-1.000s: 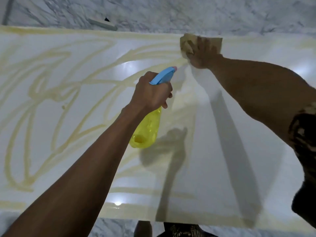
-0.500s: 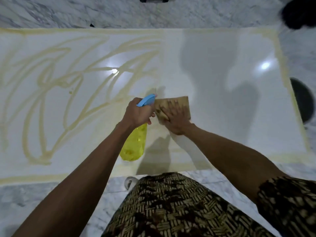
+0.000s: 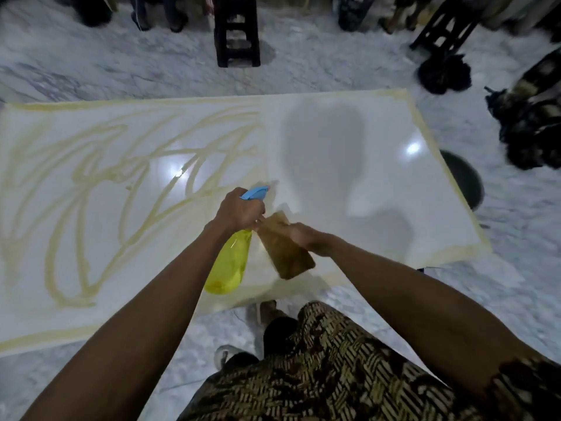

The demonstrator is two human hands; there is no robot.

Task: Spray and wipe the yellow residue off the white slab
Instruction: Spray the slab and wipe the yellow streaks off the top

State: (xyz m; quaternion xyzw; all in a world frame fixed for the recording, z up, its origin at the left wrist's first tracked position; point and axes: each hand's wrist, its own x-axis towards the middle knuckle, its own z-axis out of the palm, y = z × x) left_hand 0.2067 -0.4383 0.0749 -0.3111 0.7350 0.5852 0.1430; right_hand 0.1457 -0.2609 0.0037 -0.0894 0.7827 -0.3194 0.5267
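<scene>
The white slab (image 3: 349,165) lies flat on the marble floor. Yellow residue (image 3: 79,189) loops across its left half and runs along its edges; the right half looks wiped. My left hand (image 3: 238,212) grips a yellow spray bottle (image 3: 229,265) with a blue trigger head, held above the slab's near edge. Right beside it, my right hand (image 3: 306,237) holds a brownish, stained cloth (image 3: 283,250) lifted off the slab and hanging down.
A dark wooden stool (image 3: 236,31) stands beyond the slab's far edge, another (image 3: 446,22) at the far right. Dark bundles (image 3: 534,117) lie on the floor to the right, near a dark round object (image 3: 466,180). My feet (image 3: 267,311) are at the slab's near edge.
My right hand dragged the cloth from the slab's far edge to the near side, then lifted it off the surface. The view has pulled back and up; the bottle stays in my left hand.
</scene>
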